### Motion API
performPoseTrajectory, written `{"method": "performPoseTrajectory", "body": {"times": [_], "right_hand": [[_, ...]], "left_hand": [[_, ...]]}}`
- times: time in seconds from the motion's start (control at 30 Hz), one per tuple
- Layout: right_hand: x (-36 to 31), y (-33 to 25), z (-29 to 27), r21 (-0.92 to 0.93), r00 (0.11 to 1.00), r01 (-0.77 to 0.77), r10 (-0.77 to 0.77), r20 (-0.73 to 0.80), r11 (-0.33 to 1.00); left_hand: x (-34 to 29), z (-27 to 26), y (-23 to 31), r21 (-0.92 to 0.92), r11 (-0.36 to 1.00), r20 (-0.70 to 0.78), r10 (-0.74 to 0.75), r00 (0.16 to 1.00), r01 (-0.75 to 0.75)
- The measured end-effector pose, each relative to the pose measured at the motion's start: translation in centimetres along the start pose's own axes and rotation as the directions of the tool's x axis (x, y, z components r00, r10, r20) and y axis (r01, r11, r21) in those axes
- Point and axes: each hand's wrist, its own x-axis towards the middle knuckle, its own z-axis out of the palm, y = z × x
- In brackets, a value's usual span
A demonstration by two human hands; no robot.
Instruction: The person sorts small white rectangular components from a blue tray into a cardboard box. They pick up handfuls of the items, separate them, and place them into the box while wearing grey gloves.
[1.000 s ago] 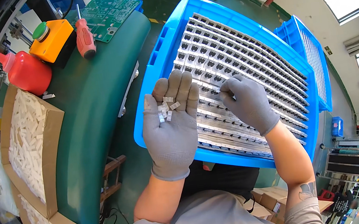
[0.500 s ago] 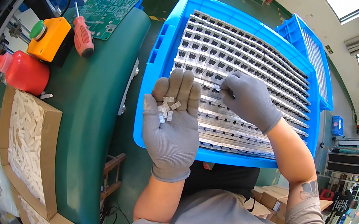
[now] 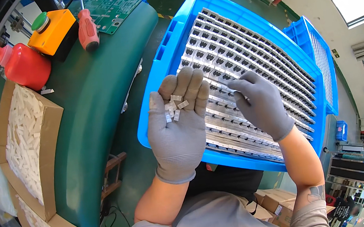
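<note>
While the left hand (image 3: 178,137) lies open at centre, small clear pieces (image 3: 174,108) on its palm, the right hand (image 3: 263,107) is over metal strips (image 3: 248,59) in the blue tray (image 3: 162,65), right of centre; its grip I cannot tell.

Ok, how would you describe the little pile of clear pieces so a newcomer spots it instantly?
Find the big blue crate holding rows of metal parts. In front of its left side, the gloved left hand is held palm up. On it lie the clear pieces: a few loose, see-through blocks, unlike the white strips heaped in the cardboard box.
</note>
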Motion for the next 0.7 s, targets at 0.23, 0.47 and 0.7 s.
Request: {"method": "performPoseTrajectory", "body": {"times": [0.23,0.47,0.7], "right_hand": [[-1.3,0.7,0.2,-0.013,0.996,0.079,-0.079,0.051,0.997],[-1.5,0.1,0.7,-0.053,0.996,0.063,-0.06,0.066,0.997],[-1.3,-0.6,-0.2,0.121,0.993,0.105,-0.097,-0.065,0.987]], "left_hand": [[-0.1,0.1,-0.1,0.002,1.0,-0.027,-0.006,1.0,0.006],[-0.2,0.3,0.0,0.016,1.0,-0.065,-0.006,0.998,0.007],[-0.4,0.6,-0.5,0.015,0.999,-0.097,-0.05,0.994,0.051]]}}
